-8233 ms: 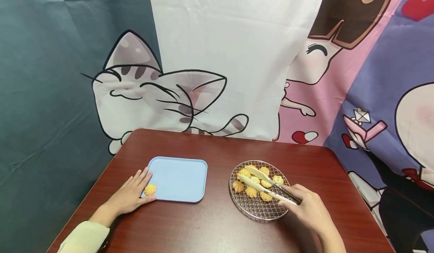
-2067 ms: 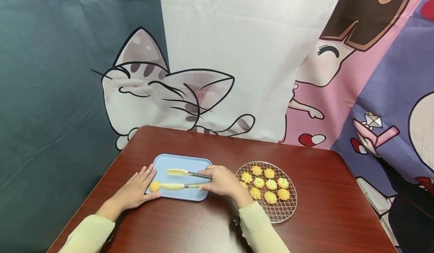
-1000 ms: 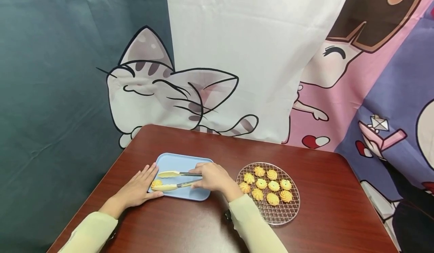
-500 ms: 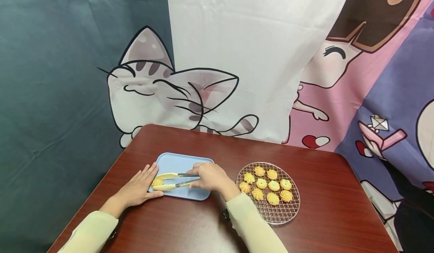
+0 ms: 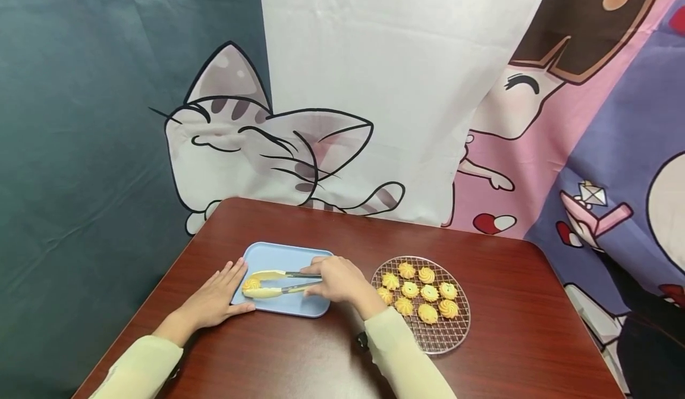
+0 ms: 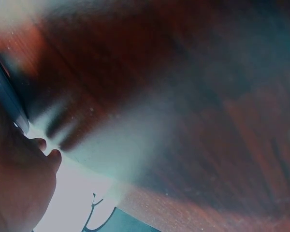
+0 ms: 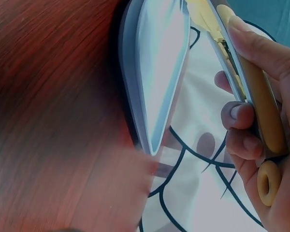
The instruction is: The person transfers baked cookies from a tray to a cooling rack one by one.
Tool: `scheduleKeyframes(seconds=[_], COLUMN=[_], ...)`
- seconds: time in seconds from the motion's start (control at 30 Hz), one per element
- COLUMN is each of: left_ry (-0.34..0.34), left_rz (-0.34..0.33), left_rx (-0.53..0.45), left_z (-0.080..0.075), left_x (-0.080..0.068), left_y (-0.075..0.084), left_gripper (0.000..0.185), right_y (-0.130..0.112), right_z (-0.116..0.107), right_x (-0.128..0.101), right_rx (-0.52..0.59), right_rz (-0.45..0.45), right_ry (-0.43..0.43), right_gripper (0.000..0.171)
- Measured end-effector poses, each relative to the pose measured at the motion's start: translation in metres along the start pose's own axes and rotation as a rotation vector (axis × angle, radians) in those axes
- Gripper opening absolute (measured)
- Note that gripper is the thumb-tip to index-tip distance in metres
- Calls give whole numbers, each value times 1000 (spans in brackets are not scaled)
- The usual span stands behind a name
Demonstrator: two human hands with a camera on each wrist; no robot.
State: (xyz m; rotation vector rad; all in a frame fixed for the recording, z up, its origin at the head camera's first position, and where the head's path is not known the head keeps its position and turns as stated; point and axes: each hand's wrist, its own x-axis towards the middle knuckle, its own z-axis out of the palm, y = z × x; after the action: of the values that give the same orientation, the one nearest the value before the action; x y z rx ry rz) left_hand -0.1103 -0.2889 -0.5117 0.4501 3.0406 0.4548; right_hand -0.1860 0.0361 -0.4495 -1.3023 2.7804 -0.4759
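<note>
Right hand [image 5: 336, 280] grasping a pair of tongs [image 5: 278, 283] with slim metal arms and pale yellow, spoon-shaped tips; the fingers [image 7: 241, 118] curl round the handle, whose yellow end bears a loop; the tips close on a single cookie [image 5: 249, 283], a small golden rosette with piped, ridged swirls, at the near left corner of the tray [image 5: 299, 259]; the tray is a smooth, pale blue rectangle with rounded corners and a low raised rim, lying left of centre on the table [image 5: 332, 232], a glossy reddish-brown surface with wood grain and rounded corners. Left hand [image 5: 216, 298] flat on the table, fingers straight and released, fingertips touching the tray's left edge just beside the cookie. Right of the tray, a round wire rack [image 5: 452, 336] of fine metal mesh carries the other cookies [image 5: 423, 295], like rosettes set close together. Both forearms wear pale yellow-green sleeves [image 5: 141, 372]. Behind the table hangs a creased cloth backdrop [image 5: 342, 78] printed with a grey striped cartoon cat. Left wrist view blurred, showing little beyond the table's wood surface.
</note>
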Motion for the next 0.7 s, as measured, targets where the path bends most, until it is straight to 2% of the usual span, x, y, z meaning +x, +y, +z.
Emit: scheduleKeyframes(seconds=[0.2, 0.7], left_ry=[-33, -32], left_rz=[-27, -25], left_rx=[-9, 5], left_z=[-1, -2], left_x=[1, 1], left_y=[0, 0], left_gripper=[104, 101], right_y=[5, 27], right_z=[-4, -11], right_x=[-9, -36], right_rx=[15, 83], right_rz=[14, 28], right_ry=[10, 89], right_gripper=[47, 48])
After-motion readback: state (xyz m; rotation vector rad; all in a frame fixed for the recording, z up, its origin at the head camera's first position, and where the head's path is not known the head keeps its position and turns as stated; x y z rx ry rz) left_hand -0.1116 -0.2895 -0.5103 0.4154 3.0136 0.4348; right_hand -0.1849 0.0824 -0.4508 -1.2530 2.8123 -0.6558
